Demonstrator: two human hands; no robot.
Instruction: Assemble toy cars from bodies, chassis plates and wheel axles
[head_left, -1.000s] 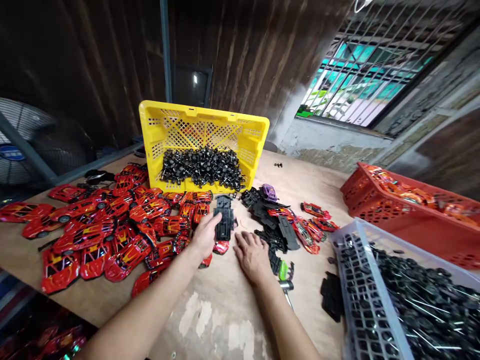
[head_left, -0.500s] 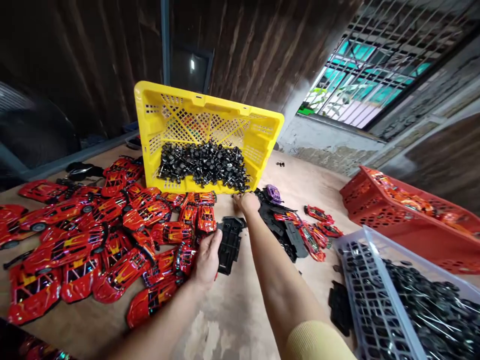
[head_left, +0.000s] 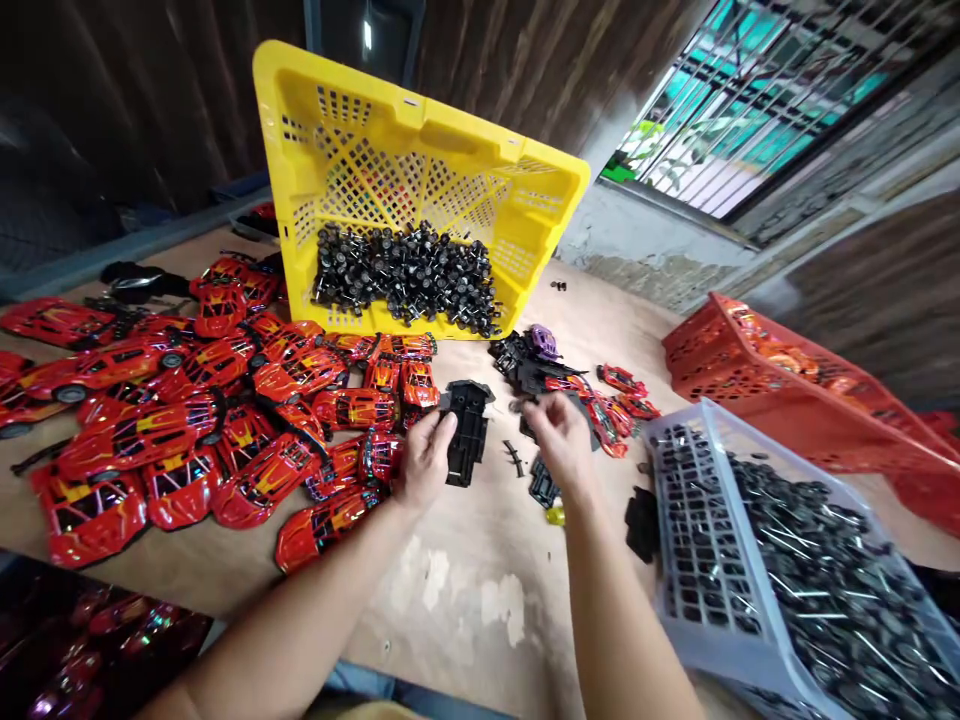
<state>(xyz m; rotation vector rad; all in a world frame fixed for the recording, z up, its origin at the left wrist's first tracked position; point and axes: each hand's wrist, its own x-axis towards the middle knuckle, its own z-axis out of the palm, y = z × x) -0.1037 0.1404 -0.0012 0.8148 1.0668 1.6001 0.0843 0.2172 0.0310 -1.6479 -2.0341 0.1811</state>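
Observation:
My left hand (head_left: 426, 462) grips a black plastic toy car chassis (head_left: 466, 435) by its left side, thumb on top, a little above the wooden table. To its right, my right hand (head_left: 556, 432) is closed with thumb and fingertips together; a small greyish bit shows at the tips, too small to make out. Between the hands lies a thin black plastic part (head_left: 514, 458). Another small black part (head_left: 543, 482) rests on the table beside my right wrist, with a yellow piece (head_left: 555, 515) close to it. Beyond the right hand are black chassis parts (head_left: 536, 372) and a purple car body (head_left: 543, 342).
Many red toy cars (head_left: 247, 465) are piled on the left. A tilted yellow crate (head_left: 420, 120) of black wheel-and-axle pieces (head_left: 409, 280) stands behind. On the right are a clear basket (head_left: 720, 430) of black wheels with axles and a red basket (head_left: 697, 345) of red car bodies.
My right hand has come back from the yellow crate's front edge, toward me and to the right. The left hand still holds the chassis. The view has tilted downward.

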